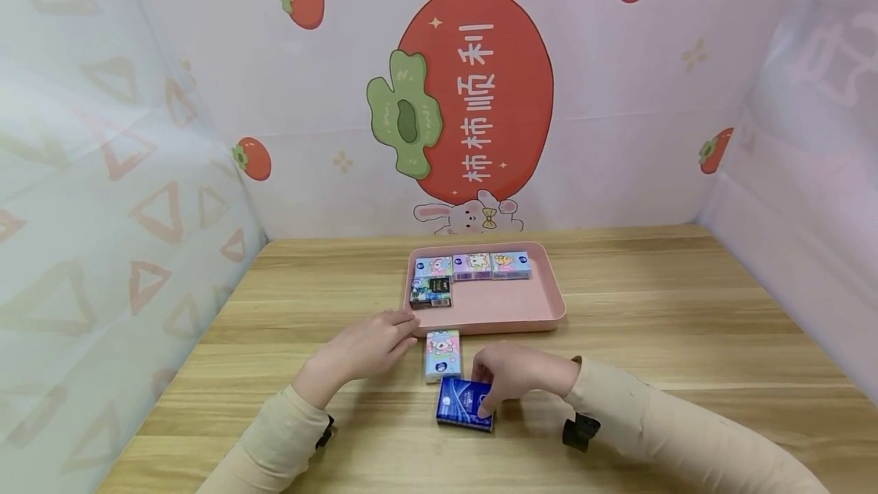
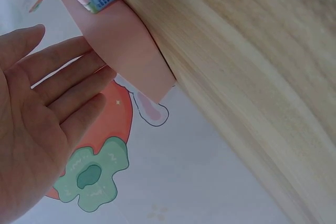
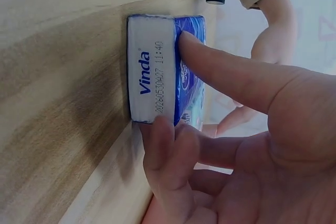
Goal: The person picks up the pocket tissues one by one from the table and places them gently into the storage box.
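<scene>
A dark blue Vinda tissue pack lies near the front of the table, pinched at its right part by my right hand. In the right wrist view the thumb presses the blue face of that pack, and the other fingers curl at its lower edge. Just beyond it is a light blue cartoon tissue pack, between the hands. My left hand holds nothing; its straight fingers reach the near left corner of the pink tray, also seen in the left wrist view beside the palm.
Three cartoon tissue packs line the tray's back: a pink-and-blue one, a purple one and a light blue one. A black patterned pack sits at its left side. Behind the wooden table hangs a printed cloth.
</scene>
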Demonstrator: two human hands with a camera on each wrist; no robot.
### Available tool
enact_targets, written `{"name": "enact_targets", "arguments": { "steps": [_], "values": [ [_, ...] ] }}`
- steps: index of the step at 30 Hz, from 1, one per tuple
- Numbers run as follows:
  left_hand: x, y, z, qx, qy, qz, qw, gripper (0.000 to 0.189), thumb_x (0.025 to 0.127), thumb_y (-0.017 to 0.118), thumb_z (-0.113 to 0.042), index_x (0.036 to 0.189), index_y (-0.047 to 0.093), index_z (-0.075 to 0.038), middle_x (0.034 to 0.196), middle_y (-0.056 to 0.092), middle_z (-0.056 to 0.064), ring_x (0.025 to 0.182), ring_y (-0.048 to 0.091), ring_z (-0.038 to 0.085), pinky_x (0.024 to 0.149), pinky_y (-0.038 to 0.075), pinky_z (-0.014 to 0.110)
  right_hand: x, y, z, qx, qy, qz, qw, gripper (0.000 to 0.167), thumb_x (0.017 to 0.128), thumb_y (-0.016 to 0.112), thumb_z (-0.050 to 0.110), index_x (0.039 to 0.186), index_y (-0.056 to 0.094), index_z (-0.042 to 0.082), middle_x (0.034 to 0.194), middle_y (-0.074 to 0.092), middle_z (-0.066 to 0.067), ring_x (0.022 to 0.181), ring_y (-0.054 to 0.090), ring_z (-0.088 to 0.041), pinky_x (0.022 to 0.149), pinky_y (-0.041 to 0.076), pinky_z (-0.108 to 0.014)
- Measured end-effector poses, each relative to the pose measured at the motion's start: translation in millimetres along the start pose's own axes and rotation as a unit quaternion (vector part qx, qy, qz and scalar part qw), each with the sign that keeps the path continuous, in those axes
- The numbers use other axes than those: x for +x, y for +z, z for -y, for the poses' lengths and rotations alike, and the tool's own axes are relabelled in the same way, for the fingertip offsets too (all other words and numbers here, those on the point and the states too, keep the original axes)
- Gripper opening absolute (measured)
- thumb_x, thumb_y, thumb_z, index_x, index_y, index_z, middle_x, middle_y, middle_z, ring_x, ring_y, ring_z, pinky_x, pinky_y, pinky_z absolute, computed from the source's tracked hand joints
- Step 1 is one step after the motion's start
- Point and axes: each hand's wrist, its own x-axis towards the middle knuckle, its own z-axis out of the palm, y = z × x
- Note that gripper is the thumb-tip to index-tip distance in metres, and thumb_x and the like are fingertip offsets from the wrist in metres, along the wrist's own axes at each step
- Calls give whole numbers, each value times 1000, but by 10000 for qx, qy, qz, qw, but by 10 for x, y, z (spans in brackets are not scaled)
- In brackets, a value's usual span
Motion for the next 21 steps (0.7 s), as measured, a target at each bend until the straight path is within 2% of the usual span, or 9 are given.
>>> {"name": "enact_targets", "arguments": {
  "steps": [6,21],
  "values": [
    [7,8,-2,-41,17,-19,10000,39,98,50,-29,127,60,-5,134,56,15,124,53,32,105,44,47,24,-19,8,-47,176,198,9996,35,69,86,24,93,64,10,84,59,5,76,51,-10,75,50,-27],
    [15,-8,-22,-96,34,33,9999,38,98,50,-28,127,59,-4,133,56,15,124,53,32,105,44,47,16,16,-25,-42,87,213,9997,36,68,85,26,93,65,10,83,59,7,77,51,-7,74,49,-25]
  ]
}}
